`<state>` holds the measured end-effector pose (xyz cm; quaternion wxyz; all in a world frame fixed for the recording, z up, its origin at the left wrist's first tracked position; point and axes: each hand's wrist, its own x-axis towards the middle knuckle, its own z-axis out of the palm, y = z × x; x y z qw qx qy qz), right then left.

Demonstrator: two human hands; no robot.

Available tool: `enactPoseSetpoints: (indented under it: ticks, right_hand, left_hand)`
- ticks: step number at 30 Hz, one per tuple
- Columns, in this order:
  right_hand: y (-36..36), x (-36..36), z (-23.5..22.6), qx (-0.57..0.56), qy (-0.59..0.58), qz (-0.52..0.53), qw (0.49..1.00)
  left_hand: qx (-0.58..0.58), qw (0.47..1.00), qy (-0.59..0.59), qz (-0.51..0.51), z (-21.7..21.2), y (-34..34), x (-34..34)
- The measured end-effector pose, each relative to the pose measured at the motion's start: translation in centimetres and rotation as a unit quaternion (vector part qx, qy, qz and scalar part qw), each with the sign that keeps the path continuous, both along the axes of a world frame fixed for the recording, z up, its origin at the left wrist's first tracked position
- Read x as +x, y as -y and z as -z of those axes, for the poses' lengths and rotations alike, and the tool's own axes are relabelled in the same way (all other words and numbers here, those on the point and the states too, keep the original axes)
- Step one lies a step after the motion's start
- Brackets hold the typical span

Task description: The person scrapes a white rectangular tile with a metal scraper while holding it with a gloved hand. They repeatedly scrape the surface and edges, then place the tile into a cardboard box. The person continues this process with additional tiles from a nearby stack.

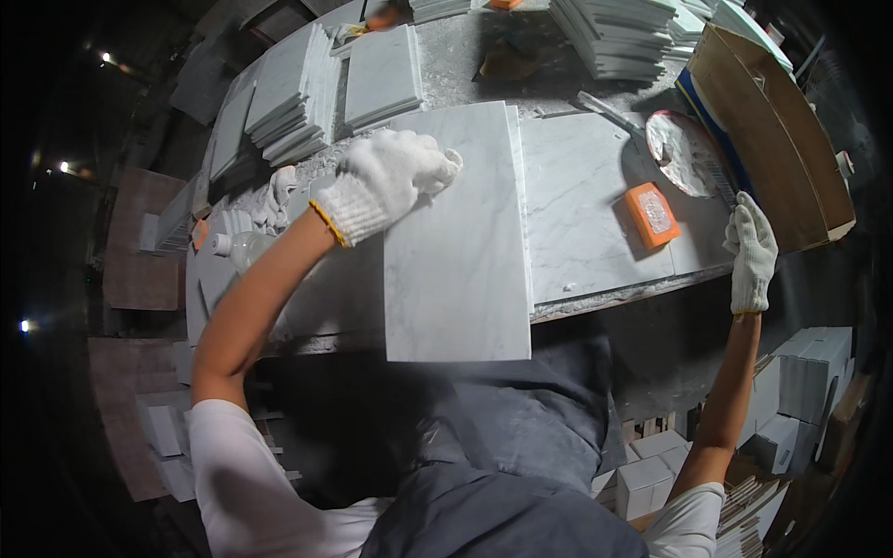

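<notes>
A white marble-look tile (456, 251) lies on top of other tiles, its near end jutting past the table edge towards me. My left hand (391, 181), in a white knit glove, rests on its left side with curled fingers; whatever they may hold is hidden. My right hand (753, 251), gloved too, is closed on a narrow brush-like tool (721, 177). The tool's far end reaches into a round red-rimmed tub (659, 139) of white paste. An orange block (651, 215) with a pale top lies on the tiles left of my right hand.
Tile stacks (288, 93) stand at the back left, and another tall stack (614, 37) at the back. An open cardboard box (772, 130) borders the tub on the right. A clear bottle (244, 247) lies near my left forearm. White cartons (646, 479) sit below on the right.
</notes>
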<state>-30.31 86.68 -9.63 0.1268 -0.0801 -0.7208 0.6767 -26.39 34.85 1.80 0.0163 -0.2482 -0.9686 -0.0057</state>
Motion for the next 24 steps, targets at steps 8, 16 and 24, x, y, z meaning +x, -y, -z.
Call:
enactPoseSetpoints:
  ticks: [8, 16, 24]
  right_hand:
    - [-0.2, 0.8, -0.9, 0.048, -0.009, 0.001, 0.999]
    - [-1.1, -1.0, -1.4, 0.245, -0.026, 0.038, 0.969]
    - [0.9, -5.5, -0.9, 0.602, -0.067, 0.055, 0.794]
  left_hand:
    - [0.073, 0.992, 0.097, 0.015, -1.6, -1.2, 1.6]
    - [0.212, 0.948, -0.026, 0.234, -1.3, -12.0, 4.0]
    - [-0.005, 0.983, -0.067, 0.173, 4.2, -20.0, -0.3]
